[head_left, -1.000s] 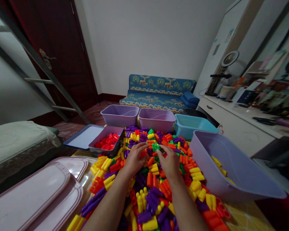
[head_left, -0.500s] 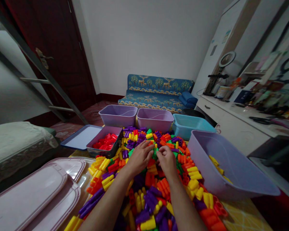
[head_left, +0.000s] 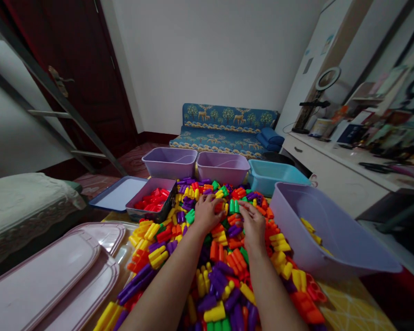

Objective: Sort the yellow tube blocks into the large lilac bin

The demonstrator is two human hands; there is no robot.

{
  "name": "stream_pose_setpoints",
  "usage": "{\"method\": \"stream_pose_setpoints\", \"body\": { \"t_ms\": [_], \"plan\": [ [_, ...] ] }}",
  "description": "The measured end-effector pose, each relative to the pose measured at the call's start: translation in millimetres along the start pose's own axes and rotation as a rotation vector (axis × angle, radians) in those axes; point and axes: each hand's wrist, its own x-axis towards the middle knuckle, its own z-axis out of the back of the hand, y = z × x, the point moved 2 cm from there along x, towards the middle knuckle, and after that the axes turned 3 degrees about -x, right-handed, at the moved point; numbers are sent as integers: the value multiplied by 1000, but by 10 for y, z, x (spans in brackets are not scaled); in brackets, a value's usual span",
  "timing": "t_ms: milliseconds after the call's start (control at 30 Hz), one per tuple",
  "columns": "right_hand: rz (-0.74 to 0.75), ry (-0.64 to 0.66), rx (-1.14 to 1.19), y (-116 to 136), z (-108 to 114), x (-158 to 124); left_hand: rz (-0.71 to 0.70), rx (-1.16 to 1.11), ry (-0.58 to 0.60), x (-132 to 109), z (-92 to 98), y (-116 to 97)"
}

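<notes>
A wide heap of plastic building blocks (head_left: 223, 281) in purple, yellow, orange, red and green covers the table in front of me. My left hand (head_left: 207, 214) is low over the far middle of the heap, its fingers and thumb curled around an orange block (head_left: 218, 208). Just to the right, my right hand (head_left: 254, 221) has its fingertips at the right edge of a green block (head_left: 233, 207) made of joined tubes, pinching it. The undersides of both hands are hidden. Loose blocks lie under and around both forearms.
Two purple bins (head_left: 169, 164) and a turquoise bin (head_left: 278, 178) line the far edge. A larger lilac bin (head_left: 326, 230) at right holds a few yellow blocks. Red blocks fill a tin (head_left: 150, 202) at left, beside its lid (head_left: 117, 194). Pink lids (head_left: 44, 280) are stacked front left.
My hands have moved slightly apart, the right one to the right and the left one a little forward. The green block now shows clearly at my right fingertips. The view has shifted slightly.
</notes>
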Motion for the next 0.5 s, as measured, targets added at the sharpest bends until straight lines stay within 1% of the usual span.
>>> {"method": "stream_pose_setpoints", "body": {
  "t_ms": [100,233,367,500],
  "plan": [
    [-8,-46,79,-5,23,89,11,13,2,-17,-4,-13],
    [-10,-118,126,55,71,350,50,36,28,-13,0,-24],
    [62,-178,35,247,95,679,81,56,43,-19,17,-41],
    [116,-253,-122,394,53,1064,84,62,46,-20,6,-36]
  ]
}}
